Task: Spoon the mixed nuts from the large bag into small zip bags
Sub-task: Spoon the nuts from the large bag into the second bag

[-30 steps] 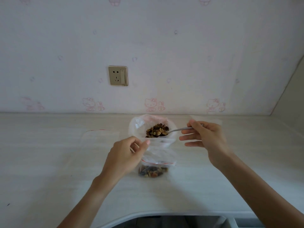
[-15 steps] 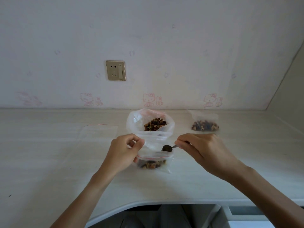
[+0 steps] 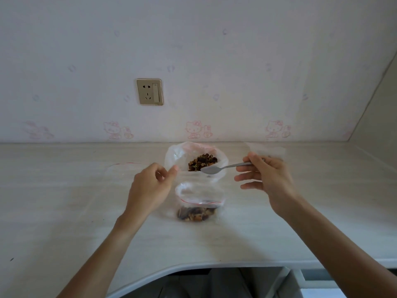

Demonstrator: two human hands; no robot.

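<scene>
Scooping step: spoon looks empty, bowl hovering at the near rim of the big bag; judged to be between loads, heading in for more nuts
Next move: bowl must dip into the nut pile, lift level, then travel toward the lower centre to the mouth of the small bag; a tilt on the way would likely spill
Desk: pale surface filling the lower half, curved front edge at the bottom
Small bag: centre of frame, just nearer than the big bag, mouth gaping upward, a layer of nuts in its bottom
Left hand: left of centre, thumb and forefinger pinched on clear plastic; whether that is the small bag's lip or the big bag's edge cannot be told
Right hand: right of centre, thumb and forefinger pinching the spoon handle, other fingers spread loose below
Hands: well apart, bags between them
Big bag: centre, beyond the small bag, open, nuts heaped inside
Flat bag: empty, lying left of the big bag
Far bag: partly hidden behind the right hand, contents unclear
Socket: on the wall, upper left of centre
</scene>
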